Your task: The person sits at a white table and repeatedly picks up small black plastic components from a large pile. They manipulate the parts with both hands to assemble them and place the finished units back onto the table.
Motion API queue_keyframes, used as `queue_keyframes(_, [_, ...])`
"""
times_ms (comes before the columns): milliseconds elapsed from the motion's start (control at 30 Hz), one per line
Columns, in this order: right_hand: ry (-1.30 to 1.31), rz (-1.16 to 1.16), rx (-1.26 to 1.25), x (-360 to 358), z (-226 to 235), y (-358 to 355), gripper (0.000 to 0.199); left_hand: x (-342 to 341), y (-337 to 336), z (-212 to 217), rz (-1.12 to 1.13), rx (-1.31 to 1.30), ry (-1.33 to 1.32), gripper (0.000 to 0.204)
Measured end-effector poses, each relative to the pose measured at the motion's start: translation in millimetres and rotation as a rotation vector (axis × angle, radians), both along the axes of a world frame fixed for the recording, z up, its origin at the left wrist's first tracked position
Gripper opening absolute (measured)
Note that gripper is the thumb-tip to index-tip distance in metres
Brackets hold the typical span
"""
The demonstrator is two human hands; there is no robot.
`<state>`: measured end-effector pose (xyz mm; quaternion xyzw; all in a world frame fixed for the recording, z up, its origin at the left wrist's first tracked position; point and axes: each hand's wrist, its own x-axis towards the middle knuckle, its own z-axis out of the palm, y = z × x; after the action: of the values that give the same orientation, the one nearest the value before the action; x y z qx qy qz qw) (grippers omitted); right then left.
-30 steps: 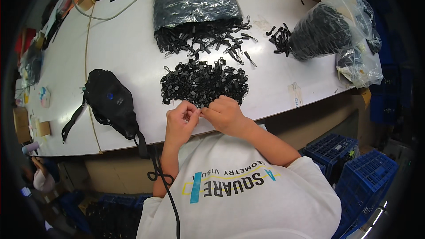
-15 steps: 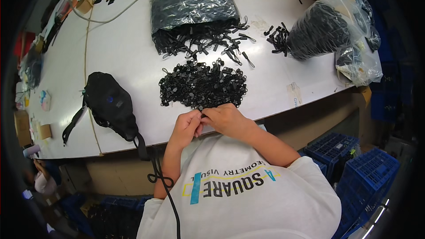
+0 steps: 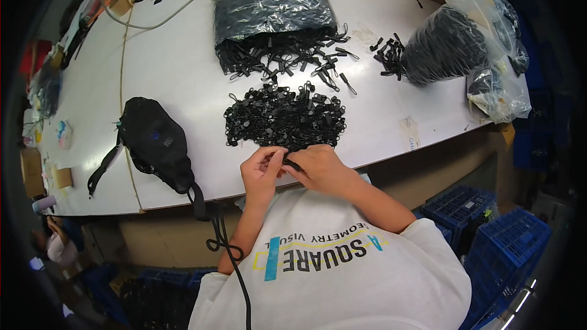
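Note:
Both hands meet at the table's near edge, just in front of a pile of small black looped parts (image 3: 284, 116). My left hand (image 3: 263, 168) is closed, thumb and fingers pinched together, and what sits between them is too small to make out. Beside it my right hand (image 3: 319, 168) is closed on a small dark piece (image 3: 291, 164) that shows between the two hands. Beyond the pile, an open clear bag (image 3: 275, 9) spills black cord-loop pulls (image 3: 293, 61) onto the table.
A black mesh bag (image 3: 156, 143) with a strap lies to the left, its black cord (image 3: 223, 244) hanging over the edge. More filled plastic bags (image 3: 446, 46) stand at the right, near loose black pulls (image 3: 389, 56). Blue crates (image 3: 504, 250) stand below on the right.
My left hand has opened its grip a little and shifted, and more of the dark piece shows by my right hand. The whole view has shifted slightly.

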<state>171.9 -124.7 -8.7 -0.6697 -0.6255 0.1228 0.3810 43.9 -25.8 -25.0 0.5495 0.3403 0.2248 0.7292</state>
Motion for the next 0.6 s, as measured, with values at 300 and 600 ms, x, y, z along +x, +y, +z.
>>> queue_keyframes(300, [-0.128,0.038,-0.022,-3,-8,-2,0.015,-10,5,-6,-0.023,0.035,0.048,0.010])
queue_keyframes(600, [0.220,0.015,-0.136,-4,0,-5,0.011,-9,11,-11,-0.113,-0.127,-0.300,0.010])
